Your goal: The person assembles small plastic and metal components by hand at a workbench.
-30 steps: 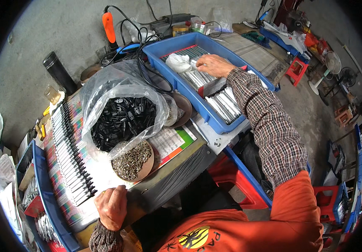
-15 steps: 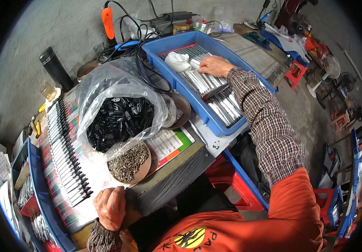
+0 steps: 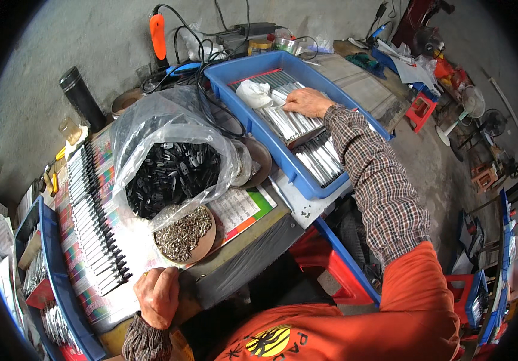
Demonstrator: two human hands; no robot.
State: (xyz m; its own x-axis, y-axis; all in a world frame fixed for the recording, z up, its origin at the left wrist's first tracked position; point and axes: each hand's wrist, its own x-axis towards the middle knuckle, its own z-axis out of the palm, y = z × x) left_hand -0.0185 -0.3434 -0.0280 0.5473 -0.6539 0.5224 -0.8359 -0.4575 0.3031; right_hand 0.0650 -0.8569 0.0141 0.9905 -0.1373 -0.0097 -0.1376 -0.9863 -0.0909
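Note:
In the blue tray [image 3: 248, 111], my right hand [image 3: 309, 102] lies over a row of thin silver metal strips [image 3: 289, 122]. Its fingers are bent and closed on the strips beside a crumpled white wad [image 3: 253, 93]; the fingertips are partly hidden. My left hand [image 3: 158, 295] rests curled in a fist at the table's near edge, and the inside of the fist cannot be seen. Close by is a round dish of small metal pieces [image 3: 185, 236]. Behind the dish, a clear plastic bag [image 3: 128, 150] gapes around many small black parts [image 3: 175, 177].
Silver-and-black slim pieces [image 3: 93, 219] lie in a long row on the left. Another blue bin [image 3: 60, 283] stands at the left edge. A black cylinder [image 3: 81, 96], cables and an orange-handled tool [image 3: 158, 37] are at the back. Red stools [image 3: 420, 110] and fans stand rightward.
The view has shifted slightly. My right hand has moved a little to the left over the strips, near the white wad. My left fist stays where it was.

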